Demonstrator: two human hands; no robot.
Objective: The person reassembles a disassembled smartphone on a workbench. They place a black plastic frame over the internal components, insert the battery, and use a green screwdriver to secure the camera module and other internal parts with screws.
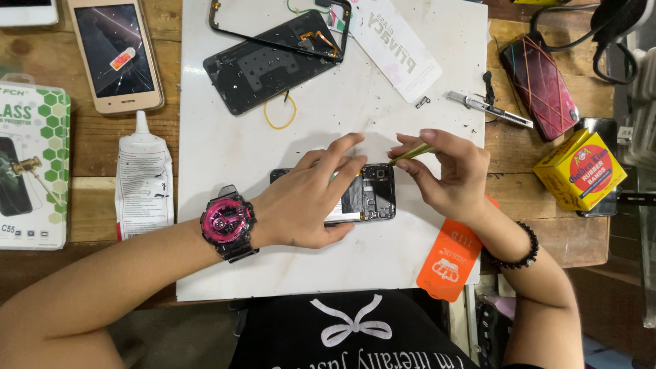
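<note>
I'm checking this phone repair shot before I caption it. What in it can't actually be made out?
- Opened phone, head view: its left half is hidden under the left hand.
- Thin green tool: its rear end is covered by the right hand, and its tip is too small to tell what it touches.
- White phone: cut off by the top edge.
- Small specks by the knife: too small to identify.

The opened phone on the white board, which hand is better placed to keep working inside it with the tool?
The right hand, probably. It pinches a thin greenish tool whose tip meets the top corner of the opened phone. The left hand lies flat over the phone, pinning it to the white board.
</note>
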